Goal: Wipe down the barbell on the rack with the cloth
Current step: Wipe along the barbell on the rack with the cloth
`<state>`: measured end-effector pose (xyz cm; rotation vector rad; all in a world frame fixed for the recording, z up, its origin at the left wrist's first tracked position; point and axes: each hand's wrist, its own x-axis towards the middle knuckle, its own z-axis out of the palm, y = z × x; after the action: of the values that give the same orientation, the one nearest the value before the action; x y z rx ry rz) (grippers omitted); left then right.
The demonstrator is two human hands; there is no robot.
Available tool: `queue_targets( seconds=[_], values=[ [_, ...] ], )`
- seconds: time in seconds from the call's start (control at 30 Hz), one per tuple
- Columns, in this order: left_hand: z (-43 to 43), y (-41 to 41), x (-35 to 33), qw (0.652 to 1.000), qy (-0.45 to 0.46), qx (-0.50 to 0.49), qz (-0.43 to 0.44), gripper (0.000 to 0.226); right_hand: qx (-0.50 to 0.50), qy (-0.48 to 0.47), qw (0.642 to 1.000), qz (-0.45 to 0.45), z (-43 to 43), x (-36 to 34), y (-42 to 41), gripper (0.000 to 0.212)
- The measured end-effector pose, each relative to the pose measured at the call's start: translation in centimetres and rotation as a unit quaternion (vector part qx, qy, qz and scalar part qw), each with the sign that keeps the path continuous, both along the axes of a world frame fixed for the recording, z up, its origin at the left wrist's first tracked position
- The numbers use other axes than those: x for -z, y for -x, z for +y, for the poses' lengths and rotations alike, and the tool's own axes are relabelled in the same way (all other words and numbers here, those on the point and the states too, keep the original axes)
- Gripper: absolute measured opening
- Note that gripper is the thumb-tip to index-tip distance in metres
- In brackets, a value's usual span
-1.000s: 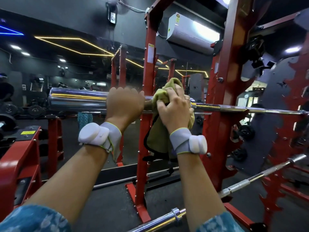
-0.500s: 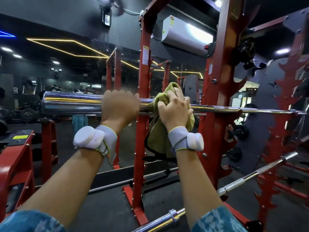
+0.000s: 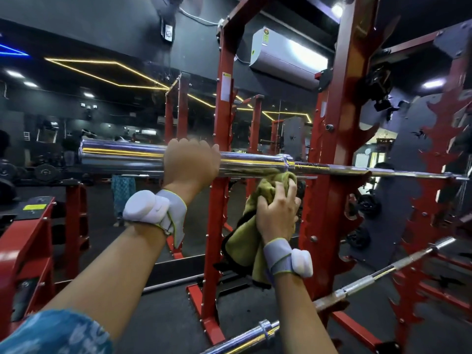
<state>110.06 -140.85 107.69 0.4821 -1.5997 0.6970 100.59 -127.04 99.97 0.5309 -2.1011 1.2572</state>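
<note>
Since a second ago the right hand has dropped from on top of the barbell to under it, fingers bunched around the cloth, which seems to touch the underside by the collar. Left hand is clamped over the sleeve. Bar runs left to right across the rack; open shaft lies rightward, past the upright.

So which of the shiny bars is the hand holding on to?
The upper barbell on the red rack: the left hand grips its thick sleeve. The lower barbell lies untouched.
</note>
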Motion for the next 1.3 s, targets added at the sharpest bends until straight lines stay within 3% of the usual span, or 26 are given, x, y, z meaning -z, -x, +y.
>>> queue_targets(
  seconds=[0.17, 0.47, 0.73, 0.87, 1.1, 1.2, 1.3],
  values=[
    [-0.2, 0.2, 0.0, 1.0, 0.01, -0.013, -0.002, 0.053, 0.014, 0.13, 0.984, 0.117, -0.3, -0.4, 0.3, 0.052],
    [-0.3, 0.3, 0.0, 1.0, 0.007, -0.012, -0.004, 0.053, -0.007, 0.016, 0.994, 0.105, -0.4, -7.6, 0.8, 0.055],
    [-0.2, 0.1, 0.0, 1.0, 0.014, -0.016, -0.007, 0.053, -0.021, 0.08, 0.996, 0.027, -0.1, -8.9, 2.5, 0.057],
    [-0.2, 0.1, -0.1, 1.0, 0.014, -0.01, -0.004, 0.052, -0.016, 0.044, 0.997, 0.061, -0.8, -8.3, 0.8, 0.058],
    [-0.3, -0.2, 0.0, 0.999, 0.033, -0.008, -0.025, 0.049, -0.072, -0.02, 0.976, 0.204, -4.0, -6.8, -5.2, 0.053],
    [-0.1, -0.2, -0.1, 1.0, 0.015, 0.007, -0.014, 0.051, -0.061, 0.01, 0.979, 0.196, -3.0, -6.6, -3.5, 0.053],
    [-0.1, 0.0, -0.1, 1.0, 0.002, 0.016, -0.005, 0.051, -0.035, 0.035, 0.99, 0.133, -1.6, -6.9, -0.7, 0.054]
  ],
)
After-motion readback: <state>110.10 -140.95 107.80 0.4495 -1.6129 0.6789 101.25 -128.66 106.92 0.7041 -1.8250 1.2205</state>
